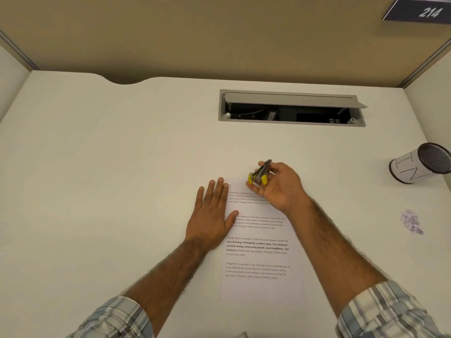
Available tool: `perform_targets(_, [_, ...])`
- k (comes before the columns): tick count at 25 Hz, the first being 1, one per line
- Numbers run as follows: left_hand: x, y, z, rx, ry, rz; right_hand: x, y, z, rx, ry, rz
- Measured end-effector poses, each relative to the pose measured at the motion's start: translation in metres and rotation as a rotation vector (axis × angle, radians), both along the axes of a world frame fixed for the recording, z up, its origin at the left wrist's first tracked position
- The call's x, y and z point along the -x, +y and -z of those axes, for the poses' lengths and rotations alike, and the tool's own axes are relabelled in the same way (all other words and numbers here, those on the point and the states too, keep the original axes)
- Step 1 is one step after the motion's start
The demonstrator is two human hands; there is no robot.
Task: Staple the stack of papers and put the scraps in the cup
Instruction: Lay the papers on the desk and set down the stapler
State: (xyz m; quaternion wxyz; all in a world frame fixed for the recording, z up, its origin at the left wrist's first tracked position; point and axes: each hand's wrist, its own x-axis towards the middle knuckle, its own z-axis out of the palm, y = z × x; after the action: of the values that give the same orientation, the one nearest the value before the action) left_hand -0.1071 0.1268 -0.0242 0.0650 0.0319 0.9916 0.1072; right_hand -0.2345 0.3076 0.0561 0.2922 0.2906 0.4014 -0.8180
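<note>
A stack of papers [261, 254] is being pressed flat on the white worktop [122, 154] by the left hand [212, 213], its fingers straight along the upper left edge. A small yellow-and-metal stapler [260, 174] is being pinched in the curled right hand [280, 189], just above the sheets' top edge. The corner is probably best squared, then fed fully into the stapler. Scraps [412, 222] are lying far right, near the cup [415, 167].

Desk [122, 154]: smooth matt off-white. Papers [258, 259]: matt white, printed. Stapler [260, 174]: shiny metal, yellow plastic tips. Cup [419, 164]: dark mesh, paper-wrapped.
</note>
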Motion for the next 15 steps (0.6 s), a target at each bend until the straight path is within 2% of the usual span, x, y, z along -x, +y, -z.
perform_targets(1, [0.0, 0.0, 0.0, 0.0, -0.002, -0.001, -0.003, -0.003, 0.001, -0.057, 0.003, -0.09])
perform_targets(3, [0.0, 0.0, 0.0, -0.004, -0.002, -0.001, -0.006, -0.009, 0.004, -0.279, 0.135, -0.305])
perform_targets(5, [0.0, 0.0, 0.0, -0.011, 0.004, -0.002, -0.007, -0.014, 0.007, -0.644, 0.413, -0.541])
perform_targets(7, [0.0, 0.0, 0.0, -0.017, 0.004, -0.005, -0.005, -0.015, 0.011, -1.102, 0.786, -0.787])
perform_targets(9, [0.0, 0.0, 0.0, -0.022, -0.001, -0.003, -0.005, -0.014, 0.018, -1.387, 1.086, -1.007])
perform_targets(12, [0.0, 0.0, 0.0, -0.026, -0.001, -0.004, -0.006, -0.016, 0.03, -1.509, 1.264, -1.101])
perform_targets(15, [0.0, 0.0, 0.001, -0.03, 0.003, -0.004, -0.005, -0.018, 0.035, -1.499, 1.296, -1.058])
